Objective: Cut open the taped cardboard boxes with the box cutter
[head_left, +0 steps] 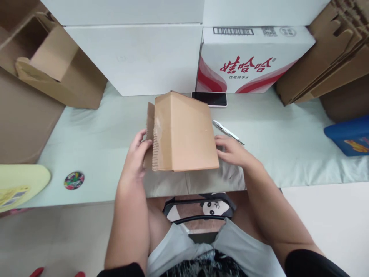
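Observation:
A small brown cardboard box (191,134) is tilted over the pale green cloth, with a torn, ridged edge and clear tape along its left side. My left hand (137,156) grips a flap at that left side, the thumb in front and the other fingers partly hidden behind it. At the box's lower right edge is my right hand (232,151), its fingertips against the side and partly out of sight. A white pen (227,132) lies just beyond my right hand. Behind the box, a phone (211,99) with a dark screen is partly covered by it.
White cartons (135,57) stand along the back, one a printed carton (245,63) with red lettering. An open cardboard box (63,73) is at left, folded cardboard (323,65) at right. A round colourful disc (74,180), a yellow object (23,184) and a blue object (350,136) flank the cloth.

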Tool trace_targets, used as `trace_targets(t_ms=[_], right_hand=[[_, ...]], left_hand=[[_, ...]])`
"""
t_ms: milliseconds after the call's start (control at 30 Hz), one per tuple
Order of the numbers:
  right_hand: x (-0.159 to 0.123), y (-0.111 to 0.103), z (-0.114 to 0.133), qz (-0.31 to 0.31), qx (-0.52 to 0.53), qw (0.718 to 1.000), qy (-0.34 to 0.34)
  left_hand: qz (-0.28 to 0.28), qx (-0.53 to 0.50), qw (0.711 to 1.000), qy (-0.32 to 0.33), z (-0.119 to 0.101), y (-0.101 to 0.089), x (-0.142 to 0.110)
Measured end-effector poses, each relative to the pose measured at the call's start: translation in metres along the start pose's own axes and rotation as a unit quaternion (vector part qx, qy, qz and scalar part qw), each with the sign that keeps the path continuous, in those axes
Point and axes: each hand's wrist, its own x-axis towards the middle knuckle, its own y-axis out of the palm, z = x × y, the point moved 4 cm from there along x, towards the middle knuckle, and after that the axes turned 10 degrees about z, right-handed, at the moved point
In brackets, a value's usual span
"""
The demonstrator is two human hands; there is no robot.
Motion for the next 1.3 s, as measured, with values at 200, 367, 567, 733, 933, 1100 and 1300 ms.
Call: trace_targets(t_ms=[200, 367, 567, 733, 933, 1100, 1300], right_hand=[[-0.003, -0.004, -0.001, -0.055, 0.087, 0.995, 0.004], [-0.001, 0.001, -0.003, -0.041, 0.153, 0.986, 0.06], [-0.003, 0.001, -0.006, -0.072, 0.281, 0.954, 0.076], [-0.003, -0.004, -0.007, -0.154, 0.362, 0.918, 0.036], [-0.001, -0.005, -0.001, -0.187, 0.345, 0.919, 0.023], [-0.001, -0.005, 0.0, -0.179, 0.332, 0.925, 0.05], [0.0, -0.009, 0.001, -0.208, 0.338, 0.916, 0.056]], left_hand=[[-0.046, -0.108, 0.993, -0.017, -0.003, 0.003, 0.005], [-0.037, -0.139, 0.99, -0.011, -0.001, 0.002, 0.009], [-0.031, -0.13, 0.991, -0.016, -0.001, 0.004, 0.009], [-0.052, -0.147, 0.987, -0.025, 0.001, 0.006, 0.009], [-0.044, -0.153, 0.986, -0.04, 0.003, 0.007, 0.008], [-0.035, -0.149, 0.988, -0.025, 0.005, 0.007, 0.009], [-0.017, -0.132, 0.991, -0.017, 0.006, 0.007, 0.01]])
